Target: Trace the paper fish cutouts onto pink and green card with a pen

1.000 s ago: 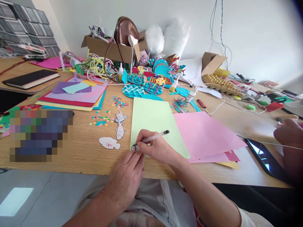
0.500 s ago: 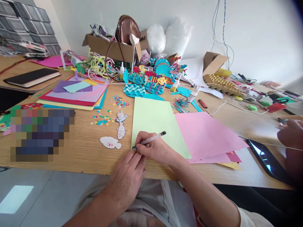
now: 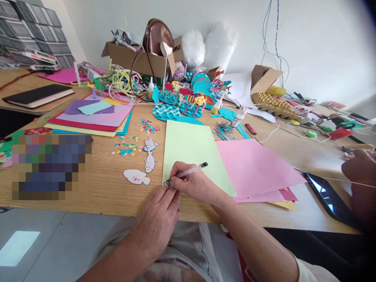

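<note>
A light green sheet of paper (image 3: 190,143) lies before me on the wooden table. My right hand (image 3: 190,182) is closed round a pen (image 3: 190,170) with a clear barrel and black end, its tip low over the sheet's near left corner. Beside that tip shows a small grey piece with dark marks (image 3: 167,183), mostly covered by my fingers. My left hand (image 3: 160,217) lies at the near edge of the sheet, fingers stretched out flat and touching the right hand's fingertips. Left of the sheet are a white paper fish (image 3: 136,176) and two drawn fish cutouts (image 3: 150,161).
Pink sheets (image 3: 258,164) lie to the right, with a phone (image 3: 327,196) beyond them. Confetti (image 3: 127,149) and stacked coloured paper (image 3: 88,119) are at left. Glue bottles (image 3: 238,117) and paper fish crafts (image 3: 194,94) stand behind. Another person's hand (image 3: 360,166) is at far right.
Both hands stay in nearly the same place. The pen has tilted or shifted very slightly, and the whole view has moved a little.
</note>
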`<state>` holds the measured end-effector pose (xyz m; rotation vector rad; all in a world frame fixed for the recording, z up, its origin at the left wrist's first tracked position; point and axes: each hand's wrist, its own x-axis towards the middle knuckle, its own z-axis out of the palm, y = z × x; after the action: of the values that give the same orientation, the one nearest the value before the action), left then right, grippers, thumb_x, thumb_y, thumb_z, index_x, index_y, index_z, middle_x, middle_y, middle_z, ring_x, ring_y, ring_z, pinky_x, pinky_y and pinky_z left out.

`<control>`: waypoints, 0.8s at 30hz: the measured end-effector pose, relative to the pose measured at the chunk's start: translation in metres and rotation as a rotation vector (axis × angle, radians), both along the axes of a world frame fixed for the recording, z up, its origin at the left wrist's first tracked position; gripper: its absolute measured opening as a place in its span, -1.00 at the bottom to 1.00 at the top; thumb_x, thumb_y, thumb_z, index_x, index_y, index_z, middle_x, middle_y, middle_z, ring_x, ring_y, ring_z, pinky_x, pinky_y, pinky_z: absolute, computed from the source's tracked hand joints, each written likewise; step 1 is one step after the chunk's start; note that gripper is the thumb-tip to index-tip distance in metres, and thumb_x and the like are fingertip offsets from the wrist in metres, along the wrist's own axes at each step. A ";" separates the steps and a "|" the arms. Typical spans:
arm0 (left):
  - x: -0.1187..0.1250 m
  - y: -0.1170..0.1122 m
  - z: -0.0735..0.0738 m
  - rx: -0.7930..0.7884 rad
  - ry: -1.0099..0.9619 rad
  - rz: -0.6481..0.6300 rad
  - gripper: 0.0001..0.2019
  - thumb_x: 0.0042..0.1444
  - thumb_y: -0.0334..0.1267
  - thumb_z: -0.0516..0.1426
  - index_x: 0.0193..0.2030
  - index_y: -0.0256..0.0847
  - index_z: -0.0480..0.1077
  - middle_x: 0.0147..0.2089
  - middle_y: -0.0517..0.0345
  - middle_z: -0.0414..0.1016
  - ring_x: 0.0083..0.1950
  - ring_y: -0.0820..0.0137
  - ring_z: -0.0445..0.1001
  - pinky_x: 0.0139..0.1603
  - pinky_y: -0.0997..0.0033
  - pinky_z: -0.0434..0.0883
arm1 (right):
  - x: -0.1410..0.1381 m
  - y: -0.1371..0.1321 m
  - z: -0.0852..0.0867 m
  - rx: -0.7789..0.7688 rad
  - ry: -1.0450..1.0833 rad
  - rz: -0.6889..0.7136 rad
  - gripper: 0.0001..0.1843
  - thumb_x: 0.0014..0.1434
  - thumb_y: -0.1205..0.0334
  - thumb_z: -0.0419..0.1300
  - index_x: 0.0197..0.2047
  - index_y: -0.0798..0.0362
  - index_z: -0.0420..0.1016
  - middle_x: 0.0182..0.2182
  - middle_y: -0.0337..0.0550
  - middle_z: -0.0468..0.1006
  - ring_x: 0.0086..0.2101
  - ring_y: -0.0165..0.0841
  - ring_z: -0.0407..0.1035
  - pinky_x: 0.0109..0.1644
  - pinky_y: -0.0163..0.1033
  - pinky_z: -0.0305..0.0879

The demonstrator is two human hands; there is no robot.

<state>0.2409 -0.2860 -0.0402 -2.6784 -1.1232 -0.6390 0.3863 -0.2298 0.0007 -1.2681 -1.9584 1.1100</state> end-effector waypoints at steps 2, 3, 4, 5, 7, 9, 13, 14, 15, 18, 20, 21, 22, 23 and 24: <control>0.000 0.000 0.000 -0.017 -0.011 -0.002 -0.66 0.14 -0.47 -0.08 -0.03 -0.42 0.41 -0.03 -0.07 0.49 0.00 0.22 0.42 0.03 0.25 0.40 | 0.001 0.000 0.000 -0.006 0.016 -0.011 -0.90 -0.04 0.45 0.05 -0.48 0.07 0.27 -0.60 -0.35 0.33 -0.57 -0.51 0.18 -0.54 -0.41 0.08; 0.000 0.000 0.000 -0.029 -0.016 -0.003 -0.67 0.13 -0.47 -0.07 -0.02 -0.43 0.40 -0.03 -0.08 0.48 -0.01 0.21 0.42 0.03 0.23 0.40 | 0.002 0.000 0.000 -0.009 0.022 -0.015 -0.90 -0.04 0.45 0.04 -0.48 0.07 0.27 -0.60 -0.35 0.33 -0.57 -0.51 0.17 -0.54 -0.42 0.07; 0.000 -0.001 0.000 -0.042 -0.020 -0.004 -0.67 0.13 -0.47 -0.06 -0.02 -0.44 0.39 -0.03 -0.09 0.48 -0.01 0.20 0.42 0.03 0.22 0.39 | 0.003 0.000 0.000 -0.011 0.024 -0.018 -0.90 -0.05 0.45 0.04 -0.48 0.07 0.27 -0.60 -0.35 0.33 -0.57 -0.51 0.17 -0.54 -0.42 0.07; 0.000 -0.001 0.000 -0.053 -0.023 -0.004 -0.67 0.13 -0.47 -0.05 -0.01 -0.44 0.39 -0.04 -0.09 0.48 -0.02 0.20 0.42 0.04 0.21 0.39 | 0.003 0.000 0.000 -0.013 0.025 -0.021 -0.90 -0.05 0.46 0.04 -0.48 0.07 0.27 -0.61 -0.36 0.32 -0.57 -0.52 0.17 -0.55 -0.42 0.06; 0.000 -0.001 0.001 -0.070 -0.021 -0.006 -0.67 0.13 -0.47 -0.04 -0.01 -0.44 0.38 -0.04 -0.08 0.48 -0.02 0.20 0.42 0.05 0.21 0.38 | 0.004 0.000 0.000 -0.015 0.020 -0.030 -0.89 -0.06 0.46 0.04 -0.48 0.07 0.27 -0.61 -0.36 0.31 -0.57 -0.52 0.16 -0.55 -0.42 0.06; 0.000 -0.001 0.001 -0.068 -0.013 -0.011 -0.67 0.13 -0.47 -0.05 -0.01 -0.44 0.39 -0.05 -0.07 0.48 -0.02 0.21 0.42 0.05 0.23 0.37 | 0.005 -0.001 0.000 -0.012 0.018 -0.041 -0.89 -0.06 0.46 0.03 -0.47 0.07 0.28 -0.61 -0.36 0.31 -0.57 -0.52 0.15 -0.55 -0.42 0.06; 0.000 0.000 0.003 -0.054 0.004 -0.014 -0.67 0.14 -0.47 -0.05 0.00 -0.43 0.38 -0.04 -0.06 0.49 -0.02 0.22 0.41 0.04 0.23 0.37 | 0.008 -0.001 -0.001 -0.012 0.022 -0.056 -0.89 -0.05 0.46 0.03 -0.47 0.07 0.27 -0.60 -0.36 0.30 -0.57 -0.52 0.15 -0.54 -0.41 0.06; 0.000 0.000 0.004 -0.055 0.009 -0.014 -0.67 0.14 -0.47 -0.05 0.01 -0.43 0.38 -0.04 -0.05 0.49 -0.02 0.22 0.41 0.04 0.23 0.37 | 0.009 -0.001 -0.002 -0.009 0.024 -0.059 -0.89 -0.05 0.46 0.03 -0.47 0.07 0.27 -0.60 -0.36 0.30 -0.57 -0.51 0.15 -0.54 -0.41 0.07; 0.000 0.000 0.004 -0.058 0.014 -0.016 -0.67 0.14 -0.47 -0.05 0.01 -0.42 0.38 -0.04 -0.05 0.49 -0.02 0.22 0.42 0.04 0.23 0.37 | 0.010 -0.002 -0.002 -0.005 0.025 -0.062 -0.90 -0.04 0.45 0.03 -0.47 0.06 0.27 -0.60 -0.37 0.30 -0.57 -0.51 0.15 -0.53 -0.41 0.07; -0.001 0.000 0.006 -0.068 0.021 -0.021 -0.68 0.13 -0.47 -0.04 -0.01 -0.41 0.38 -0.05 -0.04 0.49 -0.04 0.22 0.42 0.02 0.23 0.39 | 0.014 -0.002 -0.005 0.018 0.016 -0.075 -0.91 0.00 0.43 0.04 -0.46 0.06 0.26 -0.61 -0.37 0.29 -0.57 -0.51 0.15 -0.52 -0.40 0.07; -0.001 0.000 0.007 -0.083 0.017 -0.020 -0.68 0.12 -0.47 -0.03 -0.02 -0.41 0.39 -0.05 -0.05 0.49 -0.06 0.21 0.43 -0.01 0.22 0.40 | 0.015 -0.003 -0.006 0.029 0.005 -0.078 -0.91 0.01 0.42 0.04 -0.46 0.05 0.26 -0.61 -0.38 0.29 -0.57 -0.51 0.15 -0.53 -0.40 0.06; -0.001 0.000 0.008 -0.095 0.014 -0.022 -0.69 0.11 -0.47 -0.02 -0.02 -0.42 0.39 -0.06 -0.06 0.49 -0.06 0.20 0.43 -0.02 0.22 0.41 | 0.016 -0.003 -0.006 0.034 0.002 -0.079 -0.91 0.01 0.42 0.04 -0.46 0.05 0.26 -0.61 -0.37 0.29 -0.57 -0.51 0.15 -0.53 -0.40 0.06; -0.001 0.000 0.008 -0.107 0.011 -0.025 -0.68 0.11 -0.47 -0.01 -0.01 -0.42 0.38 -0.06 -0.07 0.49 -0.07 0.20 0.43 -0.02 0.21 0.42 | 0.016 -0.003 -0.006 0.039 0.000 -0.081 -0.91 0.00 0.42 0.04 -0.47 0.05 0.26 -0.61 -0.37 0.29 -0.57 -0.51 0.15 -0.52 -0.40 0.05; -0.001 0.001 0.008 -0.117 0.009 -0.027 -0.68 0.10 -0.46 0.01 0.00 -0.43 0.37 -0.06 -0.07 0.49 -0.07 0.20 0.43 -0.03 0.20 0.42 | 0.016 -0.004 -0.005 0.042 -0.001 -0.083 -0.91 0.00 0.43 0.04 -0.47 0.05 0.26 -0.61 -0.37 0.29 -0.57 -0.51 0.14 -0.52 -0.40 0.05; -0.002 0.001 0.008 -0.127 0.012 -0.031 -0.67 0.10 -0.46 0.02 0.02 -0.42 0.36 -0.05 -0.07 0.48 -0.07 0.19 0.43 -0.02 0.19 0.42 | 0.015 -0.004 -0.004 0.041 -0.001 -0.084 -0.90 -0.01 0.43 0.04 -0.47 0.06 0.26 -0.61 -0.37 0.29 -0.56 -0.51 0.14 -0.52 -0.40 0.05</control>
<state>0.2394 -0.2846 -0.0321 -2.8072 -1.1584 -0.5746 0.4016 -0.2335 -0.0038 -1.3162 -1.9010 1.0230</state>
